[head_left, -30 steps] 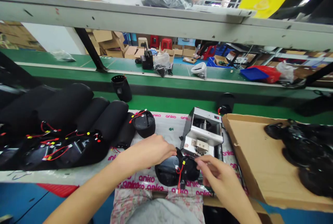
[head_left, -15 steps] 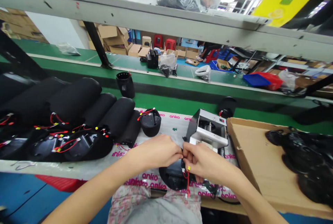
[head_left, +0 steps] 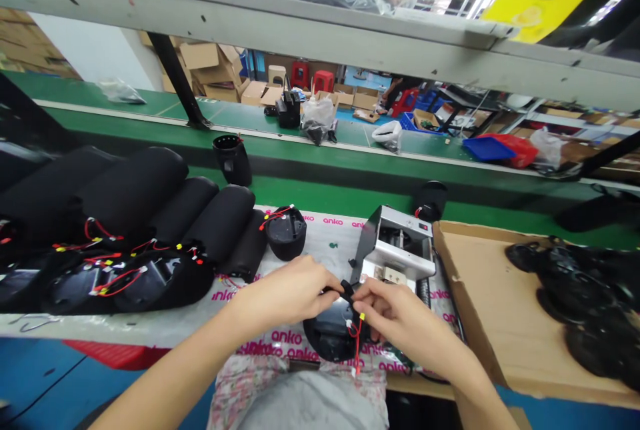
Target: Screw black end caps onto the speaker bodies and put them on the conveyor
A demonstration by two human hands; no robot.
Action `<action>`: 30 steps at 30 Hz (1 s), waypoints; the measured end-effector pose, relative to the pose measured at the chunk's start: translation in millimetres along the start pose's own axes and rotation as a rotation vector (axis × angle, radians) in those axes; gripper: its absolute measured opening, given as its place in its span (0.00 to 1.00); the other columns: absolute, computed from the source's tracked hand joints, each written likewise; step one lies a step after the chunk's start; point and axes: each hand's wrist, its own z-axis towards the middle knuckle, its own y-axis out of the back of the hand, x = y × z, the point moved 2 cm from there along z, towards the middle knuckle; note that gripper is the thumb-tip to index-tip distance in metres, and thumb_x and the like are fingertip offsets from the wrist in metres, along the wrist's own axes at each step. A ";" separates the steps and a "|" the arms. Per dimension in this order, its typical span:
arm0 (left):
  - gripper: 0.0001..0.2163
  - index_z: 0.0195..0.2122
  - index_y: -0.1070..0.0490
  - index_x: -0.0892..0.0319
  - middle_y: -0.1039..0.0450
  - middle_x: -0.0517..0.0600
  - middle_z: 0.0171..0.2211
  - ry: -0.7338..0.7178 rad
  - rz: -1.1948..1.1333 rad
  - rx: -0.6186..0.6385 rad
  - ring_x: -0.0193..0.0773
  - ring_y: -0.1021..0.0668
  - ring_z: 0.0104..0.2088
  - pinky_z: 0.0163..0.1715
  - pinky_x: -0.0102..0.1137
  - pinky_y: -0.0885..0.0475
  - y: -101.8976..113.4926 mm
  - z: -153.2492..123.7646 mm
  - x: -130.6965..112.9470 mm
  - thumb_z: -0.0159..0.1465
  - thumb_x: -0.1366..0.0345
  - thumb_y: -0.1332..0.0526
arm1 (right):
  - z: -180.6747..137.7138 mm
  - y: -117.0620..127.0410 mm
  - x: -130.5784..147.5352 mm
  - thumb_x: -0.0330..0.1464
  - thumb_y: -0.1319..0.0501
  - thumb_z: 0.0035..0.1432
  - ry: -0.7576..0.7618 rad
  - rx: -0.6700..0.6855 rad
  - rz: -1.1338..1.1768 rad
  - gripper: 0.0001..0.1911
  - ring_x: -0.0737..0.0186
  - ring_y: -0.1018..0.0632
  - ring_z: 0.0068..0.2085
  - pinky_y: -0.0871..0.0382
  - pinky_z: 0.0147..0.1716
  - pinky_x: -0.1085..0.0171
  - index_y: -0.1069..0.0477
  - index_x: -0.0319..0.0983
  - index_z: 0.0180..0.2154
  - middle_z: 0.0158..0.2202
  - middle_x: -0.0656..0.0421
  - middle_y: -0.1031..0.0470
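Observation:
Upright in front of me, close to my lap, is a black cylindrical housing (head_left: 330, 335) with a glossy end facing up. Red wires (head_left: 358, 343) with white and yellow connectors hang over its right side. At its far rim, my left hand (head_left: 300, 289) is closed, thumb and forefinger pinching the edge beside a small black piece (head_left: 347, 287) that sticks up. My right hand (head_left: 395, 310) pinches the same rim just to the right, its other fingers curled along the housing's side. What exactly lies between the fingertips is partly hidden.
A silver machine (head_left: 403, 243) stands just beyond my right hand. A cardboard tray (head_left: 480, 283) with black parts lies to the right. Several black fabric-covered cylinders (head_left: 133, 190) with wires are stacked left; a shorter black cup-like part (head_left: 287, 240) stands nearer. A shelf beam (head_left: 280, 30) crosses above.
My fingertips have moved slightly apart, and the small black piece at the rim now shows between them. The housing stays in place, while the whole view has shifted a little.

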 end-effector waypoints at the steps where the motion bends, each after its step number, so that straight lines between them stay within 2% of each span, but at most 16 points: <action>1: 0.12 0.50 0.12 0.54 0.09 0.52 0.41 0.034 -0.087 -0.015 0.48 0.10 0.42 0.44 0.33 0.22 -2.4 -4.2 3.4 0.74 0.66 0.37 | -6.9 0.2 -10.4 0.44 0.43 0.74 -0.013 -0.035 0.023 0.15 0.62 0.19 0.29 0.28 0.29 0.67 0.24 0.40 0.45 0.29 0.60 0.22; 4: 0.15 0.58 0.15 0.49 0.12 0.50 0.56 0.129 -0.379 -0.102 0.48 0.13 0.57 0.60 0.37 0.23 -19.2 -25.4 16.1 0.78 0.57 0.39 | -28.3 -0.5 -50.9 0.51 0.43 0.73 -0.079 -0.153 0.026 0.22 0.60 0.21 0.30 0.28 0.31 0.65 0.24 0.40 0.49 0.28 0.61 0.24; 6: 0.21 0.66 0.22 0.48 0.20 0.51 0.66 0.136 -0.554 -0.160 0.51 0.20 0.67 0.70 0.43 0.28 -41.2 -43.1 23.7 0.76 0.48 0.37 | -39.2 -5.5 -78.3 0.50 0.42 0.73 -0.117 -0.201 -0.055 0.21 0.60 0.22 0.30 0.27 0.32 0.64 0.23 0.41 0.48 0.30 0.60 0.23; 7: 0.30 0.71 0.27 0.48 0.25 0.54 0.71 0.121 -0.629 -0.186 0.54 0.24 0.71 0.72 0.46 0.31 -55.1 -51.3 26.7 0.72 0.42 0.34 | -42.9 -10.1 -89.6 0.48 0.42 0.73 -0.119 -0.207 -0.102 0.19 0.60 0.21 0.31 0.27 0.33 0.63 0.22 0.41 0.48 0.33 0.58 0.21; 8: 0.42 0.75 0.33 0.48 0.30 0.57 0.74 0.107 -0.679 -0.224 0.58 0.27 0.73 0.73 0.49 0.32 -69.9 -58.2 29.3 0.63 0.37 0.27 | -45.2 -16.1 -98.8 0.45 0.42 0.73 -0.107 -0.208 -0.146 0.17 0.60 0.20 0.32 0.25 0.34 0.63 0.21 0.41 0.47 0.37 0.57 0.20; 9: 0.51 0.77 0.38 0.48 0.35 0.59 0.76 0.110 -0.699 -0.277 0.61 0.30 0.75 0.75 0.50 0.34 -85.1 -63.5 31.9 0.56 0.36 0.23 | -46.2 -23.1 -105.8 0.41 0.43 0.72 -0.083 -0.208 -0.182 0.15 0.60 0.19 0.34 0.23 0.37 0.62 0.21 0.42 0.47 0.42 0.55 0.19; 10: 0.55 0.78 0.41 0.47 0.37 0.60 0.78 0.108 -0.701 -0.340 0.63 0.31 0.76 0.75 0.52 0.35 -99.6 -66.7 33.9 0.54 0.36 0.21 | -46.0 -31.1 -110.8 0.38 0.43 0.71 -0.055 -0.210 -0.209 0.14 0.59 0.17 0.38 0.21 0.41 0.61 0.21 0.42 0.48 0.47 0.54 0.20; 12: 0.51 0.78 0.41 0.47 0.37 0.61 0.77 0.095 -0.659 -0.448 0.64 0.31 0.75 0.75 0.54 0.35 -125.0 -66.9 36.4 0.57 0.38 0.22 | -42.3 -47.8 -116.9 0.34 0.42 0.70 -0.021 -0.225 -0.254 0.15 0.57 0.15 0.48 0.20 0.51 0.59 0.22 0.44 0.54 0.53 0.52 0.22; 14: 0.42 0.75 0.40 0.48 0.33 0.62 0.73 0.039 -0.614 -0.565 0.63 0.28 0.72 0.73 0.55 0.32 -142.4 -61.2 36.7 0.65 0.41 0.28 | -36.2 -63.3 -120.6 0.32 0.42 0.69 -0.031 -0.250 -0.287 0.18 0.52 0.15 0.54 0.20 0.54 0.56 0.23 0.44 0.57 0.55 0.51 0.23; 17: 0.35 0.74 0.42 0.49 0.30 0.61 0.69 -0.037 -0.554 -0.697 0.62 0.24 0.69 0.70 0.56 0.29 -155.8 -51.0 34.7 0.71 0.45 0.34 | -28.3 -79.4 -125.1 0.30 0.42 0.69 -0.066 -0.290 -0.328 0.15 0.49 0.15 0.50 0.20 0.49 0.53 0.22 0.42 0.53 0.53 0.50 0.23; 19: 0.32 0.75 0.43 0.48 0.30 0.61 0.68 -0.021 -0.524 -0.740 0.61 0.24 0.68 0.70 0.57 0.28 -159.9 -47.6 33.0 0.73 0.47 0.37 | -26.6 -84.8 -128.0 0.30 0.41 0.69 -0.073 -0.301 -0.345 0.12 0.48 0.14 0.48 0.21 0.47 0.54 0.21 0.42 0.49 0.51 0.52 0.22; 24: 0.32 0.76 0.45 0.48 0.32 0.62 0.70 0.046 -0.512 -0.745 0.61 0.26 0.70 0.70 0.57 0.28 -163.3 -52.2 32.9 0.75 0.49 0.38 | -31.7 -87.3 -133.4 0.32 0.37 0.68 -0.077 -0.275 -0.338 0.09 0.52 0.14 0.41 0.22 0.42 0.57 0.19 0.44 0.47 0.48 0.55 0.19; 30: 0.41 0.76 0.44 0.46 0.32 0.62 0.72 0.049 -0.520 -0.642 0.65 0.27 0.71 0.70 0.59 0.29 -156.5 -58.9 40.5 0.68 0.38 0.32 | -35.1 -76.9 -130.0 0.29 0.36 0.67 -0.030 -0.219 -0.276 0.12 0.54 0.14 0.48 0.20 0.48 0.60 0.19 0.44 0.50 0.51 0.54 0.20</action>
